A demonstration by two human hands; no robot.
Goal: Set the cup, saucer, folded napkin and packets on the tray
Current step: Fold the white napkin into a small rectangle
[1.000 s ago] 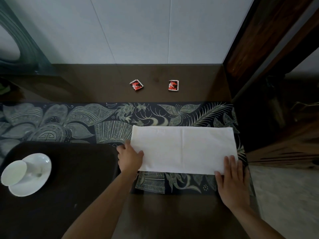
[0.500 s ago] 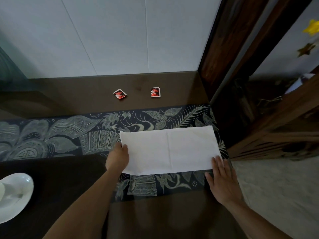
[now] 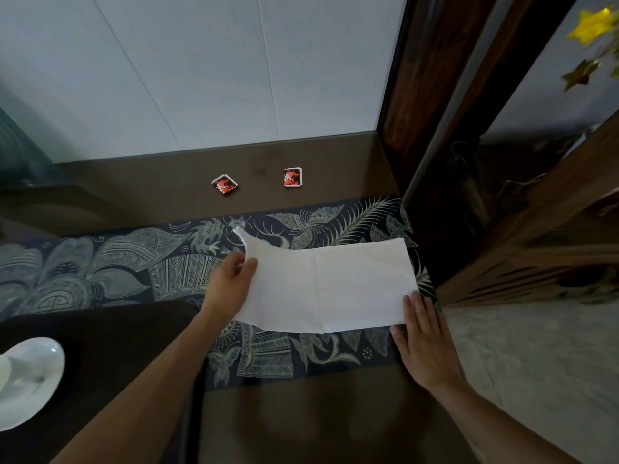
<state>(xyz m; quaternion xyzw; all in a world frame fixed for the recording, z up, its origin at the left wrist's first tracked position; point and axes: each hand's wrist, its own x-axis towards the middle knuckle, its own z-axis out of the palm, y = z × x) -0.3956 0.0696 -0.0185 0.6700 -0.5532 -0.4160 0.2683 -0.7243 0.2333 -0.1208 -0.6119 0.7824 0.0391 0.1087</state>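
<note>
A white napkin [image 3: 335,286] lies on the patterned runner, folded into a long rectangle. My left hand [image 3: 231,283] pinches its left edge and lifts that end, so the far left corner curls up. Flat fingers of my right hand [image 3: 423,336] press the napkin's near right corner down. Two red packets [image 3: 225,184] [image 3: 293,177] lie on the brown table behind the runner. At the lower left a white saucer [image 3: 37,386] with a cup [image 3: 5,373], cut off by the frame edge, sits on the dark tray [image 3: 110,346].
The dark runner [image 3: 100,269] with pale leaf patterns crosses the brown table [image 3: 301,423]. A white wall stands behind, and a dark wooden door frame [image 3: 432,95] rises at the right. The table ends at the right, with pale floor [image 3: 536,363] beyond it.
My left hand has taken the napkin's left edge and raised it, curling the corner upward. The view has swung right, pushing the saucer toward the left edge. My right hand stays on the near right corner.
</note>
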